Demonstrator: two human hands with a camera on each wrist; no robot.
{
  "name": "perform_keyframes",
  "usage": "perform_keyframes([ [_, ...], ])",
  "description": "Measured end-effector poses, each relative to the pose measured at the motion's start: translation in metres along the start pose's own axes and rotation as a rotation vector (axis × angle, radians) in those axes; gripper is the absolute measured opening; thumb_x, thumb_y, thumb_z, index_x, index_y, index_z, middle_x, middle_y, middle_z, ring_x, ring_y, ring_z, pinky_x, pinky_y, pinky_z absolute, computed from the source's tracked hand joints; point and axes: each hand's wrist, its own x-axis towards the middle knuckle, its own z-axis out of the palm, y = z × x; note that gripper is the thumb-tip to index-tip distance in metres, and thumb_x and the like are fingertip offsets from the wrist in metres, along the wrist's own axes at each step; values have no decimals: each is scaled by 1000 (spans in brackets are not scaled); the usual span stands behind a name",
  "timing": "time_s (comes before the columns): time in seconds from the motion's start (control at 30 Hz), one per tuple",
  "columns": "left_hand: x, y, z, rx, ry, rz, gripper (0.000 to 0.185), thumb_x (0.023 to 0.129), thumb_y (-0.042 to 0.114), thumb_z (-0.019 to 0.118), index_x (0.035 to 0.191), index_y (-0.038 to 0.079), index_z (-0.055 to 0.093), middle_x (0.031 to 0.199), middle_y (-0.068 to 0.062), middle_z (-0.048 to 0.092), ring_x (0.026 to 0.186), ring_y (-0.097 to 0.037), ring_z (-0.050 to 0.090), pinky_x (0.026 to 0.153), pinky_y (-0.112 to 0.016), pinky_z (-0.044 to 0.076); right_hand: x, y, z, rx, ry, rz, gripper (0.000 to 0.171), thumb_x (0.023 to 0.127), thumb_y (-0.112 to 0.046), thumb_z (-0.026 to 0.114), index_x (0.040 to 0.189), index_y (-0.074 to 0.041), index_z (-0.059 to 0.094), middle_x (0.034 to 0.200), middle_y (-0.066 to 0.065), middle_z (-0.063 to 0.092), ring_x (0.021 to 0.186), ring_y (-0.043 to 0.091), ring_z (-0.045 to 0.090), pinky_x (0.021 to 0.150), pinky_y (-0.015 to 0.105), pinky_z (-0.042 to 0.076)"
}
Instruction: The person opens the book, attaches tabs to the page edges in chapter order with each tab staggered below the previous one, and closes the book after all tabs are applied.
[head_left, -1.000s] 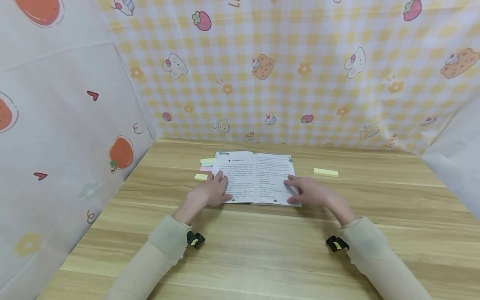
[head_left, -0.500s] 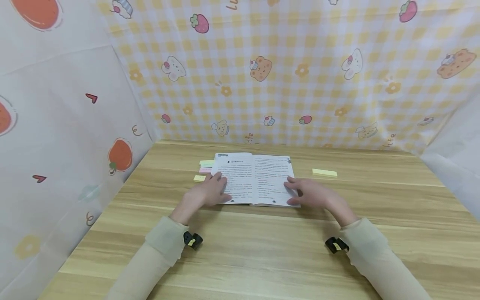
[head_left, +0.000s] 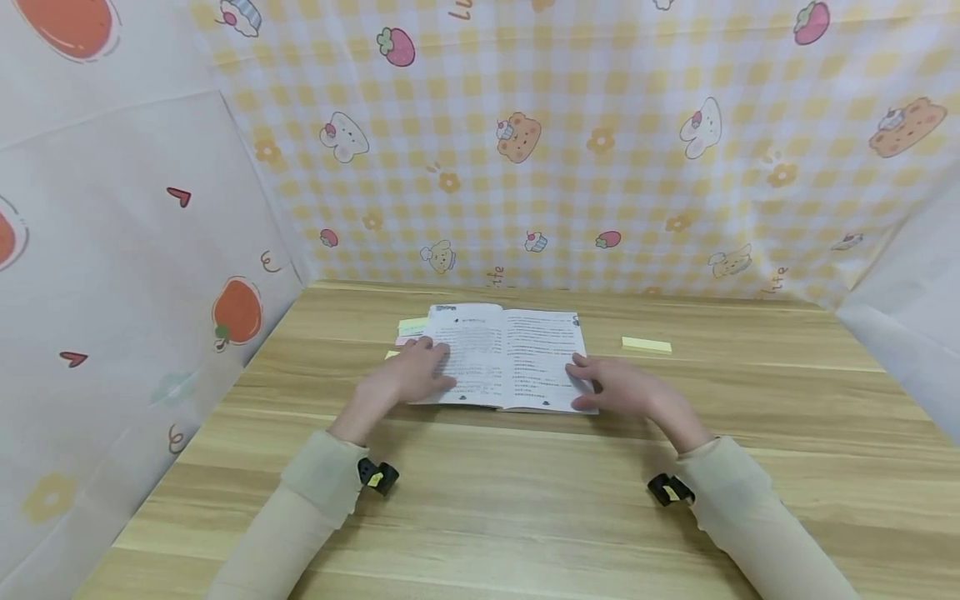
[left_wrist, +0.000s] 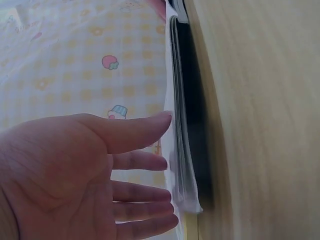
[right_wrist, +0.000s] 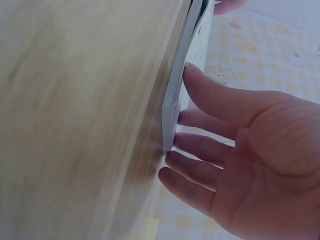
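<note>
Open paperback book point(head_left: 508, 357), thin, white pages densely printed in black, small dark marks at the page feet. Lying flat, spread at the middle, spine running away from the near edge. Placed toward the far edge of the wooden table point(head_left: 525, 517), slightly left of its centre, pages facing up.

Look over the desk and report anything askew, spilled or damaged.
Nothing stands out. The open book lies flat and roughly square to the table, with the left hand and right hand resting on its pages. Sticky notes poke out by its left edge, and one note pad lies apart to the right.
</note>
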Motion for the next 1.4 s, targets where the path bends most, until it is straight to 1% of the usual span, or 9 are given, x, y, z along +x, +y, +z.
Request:
perform_keyframes([
  [0.1,1,-3,-3,-15,32,10,60,100,29,63,146,-5,46,144,-29,46,131,-44,45,108,-57,39,0,-1,0,1,-2,14,62,96,-25,70,146,4,47,156,27,34,142,47,33,113,58,32],
  [0.23,2,-10,-8,-50,50,-18,63,101,29,61,150,-5,40,150,-32,39,138,-47,37,112,-58,33,-1,-2,-1,4,-2,22,62,96,-24,70,146,5,47,156,27,34,143,47,32,114,58,30],
  [0.33,3,-18,-11,-79,67,-43,64,102,29,59,153,-4,36,153,-32,33,142,-48,32,113,-60,32,-2,-1,-1,11,-2,25,62,96,-24,71,146,5,47,156,28,33,143,47,32,114,58,30],
  [0.6,1,-34,-20,-142,176,-74,59,104,26,54,153,-2,36,153,-31,35,141,-47,34,112,-62,32,-2,-3,-1,27,-14,51,63,96,-26,70,147,3,46,157,26,32,144,46,29,116,57,27],
  [0.8,2,-42,-20,-155,198,-90,55,105,25,54,151,-2,39,151,-31,38,138,-47,40,110,-61,35,-3,-5,-1,24,-17,51,63,96,-26,69,147,3,46,157,27,32,144,46,30,115,57,28],
  [0.87,3,-46,-21,-156,213,-85,55,104,24,55,150,-3,41,149,-31,41,131,-46,47,106,-61,40,-2,-6,-1,29,-14,52,63,96,-25,69,147,3,46,157,27,32,144,46,30,115,57,28],
  [0.97,5,-51,-21,-156,246,-85,51,104,21,55,147,-4,44,145,-31,44,126,-46,51,102,-61,43,-1,-5,-1,31,-10,49,63,96,-25,69,147,3,46,157,27,31,144,46,30,115,57,28],
  [1.17,12,-62,-19,-182,287,-108,44,103,17,54,142,-4,50,145,-32,45,129,-49,48,103,-63,42,-1,-5,0,31,-14,54,63,97,-26,69,148,2,46,157,26,32,144,45,31,115,57,28],
  [1.4,20,-66,-16,-215,311,-115,41,103,15,54,139,-4,54,140,-29,50,126,-45,52,101,-59,45,-2,-5,0,42,-10,63,62,97,-24,69,148,2,45,157,26,30,144,45,30,115,57,28],
])
